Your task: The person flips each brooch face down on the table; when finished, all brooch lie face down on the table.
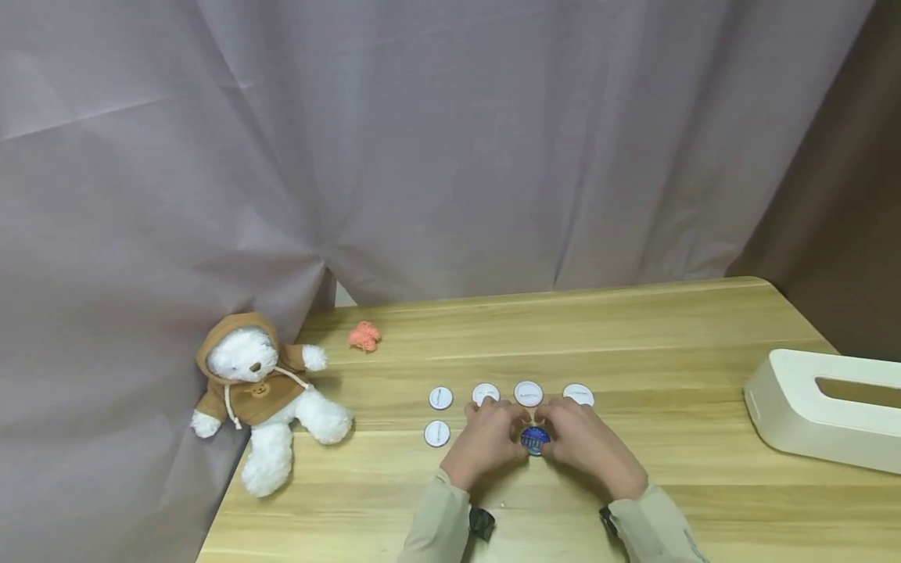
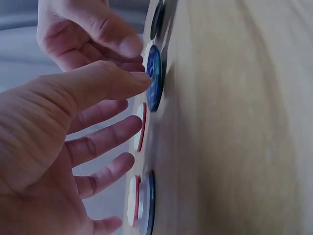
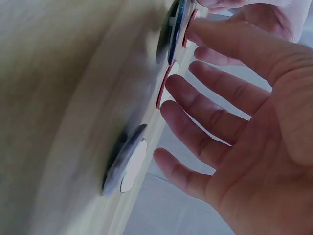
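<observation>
A round badge (image 1: 535, 440) with a shiny blue face lies between the two hands, low over the wooden table. The left hand (image 1: 489, 439) pinches its left edge; in the left wrist view the thumb (image 2: 139, 81) touches the blue badge (image 2: 154, 78). From the other side the right hand (image 1: 586, 442) holds the badge's right edge, thumb and index finger curved in. Its other fingers (image 3: 203, 107) spread loosely in the right wrist view. Just beyond the hands are white-faced round badges (image 1: 528, 393), one partly covered by the left hand.
Two more white badges (image 1: 437, 433) lie left of the left hand. A white plush bear (image 1: 260, 399) in a brown hoodie sits at the table's left edge. An orange yarn bundle (image 1: 364, 336) lies farther back. A white box (image 1: 809, 407) with a slot stands right. Grey curtain hangs behind.
</observation>
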Available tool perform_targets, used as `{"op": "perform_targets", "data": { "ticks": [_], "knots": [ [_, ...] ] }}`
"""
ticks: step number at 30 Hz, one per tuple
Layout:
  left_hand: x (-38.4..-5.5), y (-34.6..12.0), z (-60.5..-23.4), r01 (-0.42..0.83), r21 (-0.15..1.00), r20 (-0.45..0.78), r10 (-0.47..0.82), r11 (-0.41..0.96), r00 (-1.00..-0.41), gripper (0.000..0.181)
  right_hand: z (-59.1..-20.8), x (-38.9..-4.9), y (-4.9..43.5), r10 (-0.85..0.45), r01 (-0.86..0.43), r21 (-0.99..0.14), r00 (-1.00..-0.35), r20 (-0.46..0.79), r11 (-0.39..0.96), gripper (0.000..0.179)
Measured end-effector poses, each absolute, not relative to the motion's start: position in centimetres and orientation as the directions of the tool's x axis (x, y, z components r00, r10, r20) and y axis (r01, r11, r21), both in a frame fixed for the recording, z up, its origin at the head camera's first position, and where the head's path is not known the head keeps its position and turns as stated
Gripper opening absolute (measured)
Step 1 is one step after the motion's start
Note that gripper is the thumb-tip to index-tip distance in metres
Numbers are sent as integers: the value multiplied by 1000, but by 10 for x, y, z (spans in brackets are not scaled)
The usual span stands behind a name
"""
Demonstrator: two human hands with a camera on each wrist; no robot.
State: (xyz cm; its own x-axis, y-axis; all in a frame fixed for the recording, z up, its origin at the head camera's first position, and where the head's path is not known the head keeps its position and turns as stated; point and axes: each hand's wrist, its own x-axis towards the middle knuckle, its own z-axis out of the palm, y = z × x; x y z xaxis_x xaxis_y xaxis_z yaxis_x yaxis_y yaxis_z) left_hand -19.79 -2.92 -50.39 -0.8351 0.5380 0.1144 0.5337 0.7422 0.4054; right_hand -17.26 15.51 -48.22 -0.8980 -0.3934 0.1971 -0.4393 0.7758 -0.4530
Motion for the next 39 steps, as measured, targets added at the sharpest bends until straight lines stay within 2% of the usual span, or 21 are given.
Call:
{"op": "perform_targets", "data": {
  "ticks": [5, 11, 17, 27, 39],
  "knots": [
    [-200, -26, -506, 549, 380, 102, 557, 744, -824, 38, -485, -173, 156, -426, -471, -451, -881, 206, 758, 36],
    [-202, -21, -506, 572, 391, 112, 580, 721, -807, 32, -487, -175, 158, -445, -492, -448, -869, 214, 746, 32],
    [-202, -20, -505, 565, 382, 114, 569, 731, -814, 31, -487, -179, 160, -463, -512, -437, -858, 220, 740, 27],
    [-199, -22, -507, 542, 396, 83, 559, 741, -825, 26, -488, -180, 164, -462, -485, -492, -869, 178, 723, 24],
    [-197, -29, -509, 579, 411, 132, 583, 704, -802, 14, -487, -180, 169, -477, -495, -498, -861, 173, 712, 20]
  ]
}}
